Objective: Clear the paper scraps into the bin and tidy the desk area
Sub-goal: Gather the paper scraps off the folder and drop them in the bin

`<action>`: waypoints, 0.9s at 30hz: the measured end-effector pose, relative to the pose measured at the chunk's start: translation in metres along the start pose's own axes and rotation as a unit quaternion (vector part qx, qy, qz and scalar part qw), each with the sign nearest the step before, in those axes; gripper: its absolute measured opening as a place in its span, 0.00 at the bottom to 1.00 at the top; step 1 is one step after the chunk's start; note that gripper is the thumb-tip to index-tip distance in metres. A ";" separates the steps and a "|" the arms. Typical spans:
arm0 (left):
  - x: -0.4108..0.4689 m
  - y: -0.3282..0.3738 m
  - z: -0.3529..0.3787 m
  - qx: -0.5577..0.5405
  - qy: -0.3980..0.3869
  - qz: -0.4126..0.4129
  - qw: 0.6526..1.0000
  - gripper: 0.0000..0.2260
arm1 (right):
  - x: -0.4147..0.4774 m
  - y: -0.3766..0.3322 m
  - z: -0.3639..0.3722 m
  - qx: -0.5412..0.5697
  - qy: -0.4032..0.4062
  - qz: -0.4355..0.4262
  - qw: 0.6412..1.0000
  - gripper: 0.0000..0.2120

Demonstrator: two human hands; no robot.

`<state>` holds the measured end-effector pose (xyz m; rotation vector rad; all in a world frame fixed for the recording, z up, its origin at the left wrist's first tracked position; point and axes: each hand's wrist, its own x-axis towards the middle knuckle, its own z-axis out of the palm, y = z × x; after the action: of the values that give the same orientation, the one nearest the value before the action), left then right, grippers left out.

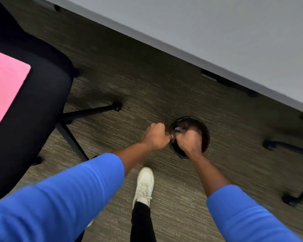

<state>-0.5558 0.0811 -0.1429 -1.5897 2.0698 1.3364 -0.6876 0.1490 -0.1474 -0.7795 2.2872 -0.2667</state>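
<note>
A small round black bin stands on the carpet below the desk edge. Both my hands are held over it, fingers curled. My left hand is a fist at the bin's left rim, with a sliver of white paper showing at its fingertips. My right hand is over the bin's mouth, closed around pale paper scraps that peek out above its fingers. The picture is blurred, so the inside of the bin is hard to read.
A grey desk top fills the upper right. A black office chair with a pink sheet on its seat stands at left. Another chair base with castors is at right. My white shoe is on the carpet.
</note>
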 end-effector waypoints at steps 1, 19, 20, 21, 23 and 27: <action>-0.006 -0.006 -0.012 -0.005 0.010 -0.003 1.000 0.16 | -0.005 -0.012 0.001 -0.013 -0.002 -0.017 1.000 0.12; -0.119 -0.171 -0.215 -0.076 0.198 -0.061 0.975 0.09 | -0.098 -0.231 0.047 -0.014 -0.019 -0.305 0.952 0.19; -0.124 -0.180 -0.224 -0.083 0.211 -0.061 0.972 0.08 | -0.101 -0.243 0.054 -0.009 -0.017 -0.318 0.948 0.20; -0.130 -0.188 -0.234 -0.087 0.223 -0.058 0.969 0.07 | -0.105 -0.255 0.060 -0.006 -0.019 -0.331 0.943 0.20; -0.140 -0.205 -0.254 -0.084 0.258 -0.045 0.962 0.06 | -0.112 -0.279 0.072 -0.002 -0.023 -0.358 0.933 0.21; -0.157 -0.243 -0.306 -0.075 0.380 -0.037 0.921 0.07 | -0.124 -0.329 0.096 0.000 -0.023 -0.408 0.913 0.23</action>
<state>-0.1820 -0.0456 0.0033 -2.5309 2.2785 0.9404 -0.4006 -0.0364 -0.0212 -1.6933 1.7937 -0.6071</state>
